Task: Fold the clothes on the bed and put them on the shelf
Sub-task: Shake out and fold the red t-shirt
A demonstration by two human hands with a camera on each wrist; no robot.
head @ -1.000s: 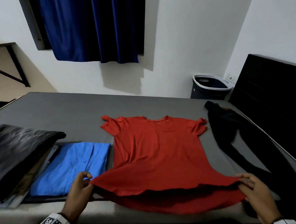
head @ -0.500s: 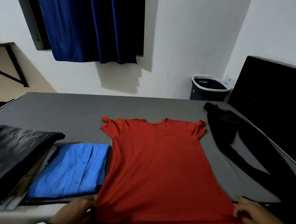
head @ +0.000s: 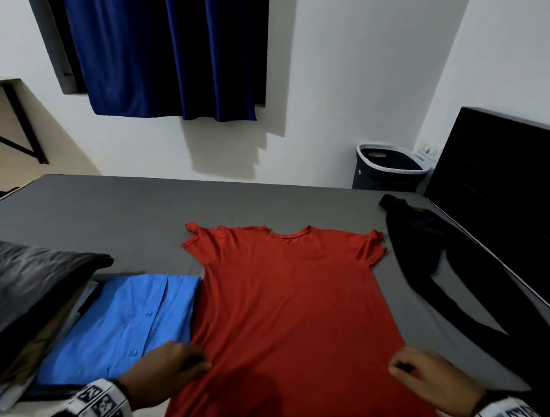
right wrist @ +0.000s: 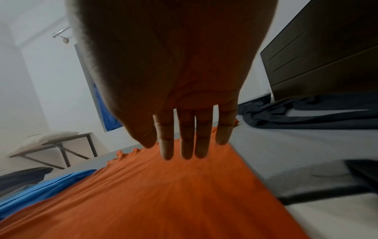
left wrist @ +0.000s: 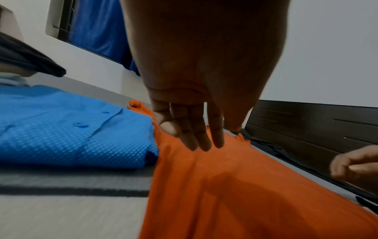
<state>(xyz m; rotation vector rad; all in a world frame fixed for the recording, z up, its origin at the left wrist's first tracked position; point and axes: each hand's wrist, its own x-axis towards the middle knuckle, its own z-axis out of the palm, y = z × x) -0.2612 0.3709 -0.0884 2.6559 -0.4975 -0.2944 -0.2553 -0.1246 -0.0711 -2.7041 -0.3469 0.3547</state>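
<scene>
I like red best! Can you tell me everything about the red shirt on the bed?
The red shirt is a short-sleeved tee of soft-looking cloth with a round neck. It lies spread flat and unfolded on the grey bed, neck at the far end. Its left edge meets the folded blue shirt. The left hand and right hand are at its sides.

Both arms reach forward, palms down; the left hand (head: pixel 164 367) and right hand (head: pixel 430 380) have fingers straight and loose.
</scene>
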